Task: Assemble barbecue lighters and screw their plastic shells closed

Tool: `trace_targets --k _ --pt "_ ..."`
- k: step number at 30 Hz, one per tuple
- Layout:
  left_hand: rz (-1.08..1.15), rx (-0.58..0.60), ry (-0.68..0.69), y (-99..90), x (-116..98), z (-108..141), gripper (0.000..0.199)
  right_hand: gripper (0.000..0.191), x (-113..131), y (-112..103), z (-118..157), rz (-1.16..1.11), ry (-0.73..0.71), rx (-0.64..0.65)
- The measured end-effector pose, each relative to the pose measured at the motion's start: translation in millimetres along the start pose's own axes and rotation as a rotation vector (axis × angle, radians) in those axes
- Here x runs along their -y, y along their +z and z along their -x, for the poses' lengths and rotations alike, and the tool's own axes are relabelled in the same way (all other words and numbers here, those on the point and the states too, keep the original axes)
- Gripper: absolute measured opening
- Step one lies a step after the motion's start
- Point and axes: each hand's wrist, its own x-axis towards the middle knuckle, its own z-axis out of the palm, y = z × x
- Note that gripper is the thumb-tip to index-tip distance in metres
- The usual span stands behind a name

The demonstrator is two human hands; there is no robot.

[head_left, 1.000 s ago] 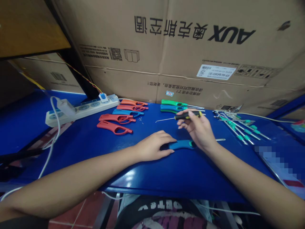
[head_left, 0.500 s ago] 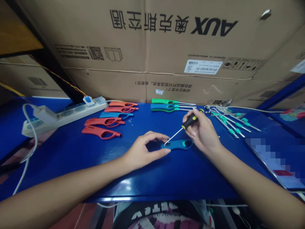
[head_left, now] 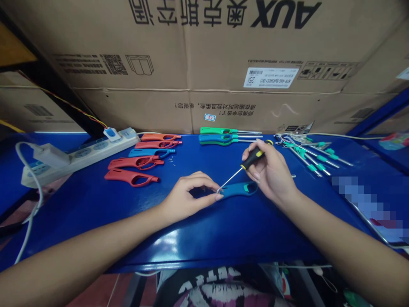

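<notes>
My right hand (head_left: 271, 168) grips a screwdriver (head_left: 252, 158) with a black and yellow handle, its shaft slanting down to the left. The tip meets the thumb and fingertips of my left hand (head_left: 193, 194), which are pinched together at the left end of a blue lighter handle (head_left: 238, 189). Whatever lies between those fingertips is too small and hidden to make out. The blue handle lies flat on the blue table (head_left: 191, 238), with a green trigger near its looped right end.
Red, orange and blue lighter casings (head_left: 134, 177) lie at left, beside small screws (head_left: 171, 160). Lighters with metal tubes (head_left: 217, 138) lie at the back. Loose tubes with green parts (head_left: 315, 155) are at right. A power strip (head_left: 86, 155) and a large carton (head_left: 191, 76) border the table.
The left thumb and fingers have drawn together at the screwdriver tip, covering the left end of the blue handle. The tip has shifted slightly left; the camera view has tilted down a little.
</notes>
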Motion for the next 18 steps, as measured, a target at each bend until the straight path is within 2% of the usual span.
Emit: trace_targets --k 18 --pt "-0.029 -0.009 0.033 -0.7 -0.1 -0.9 0.008 0.032 -2.5 -3.6 -2.9 0.013 0.005 -0.013"
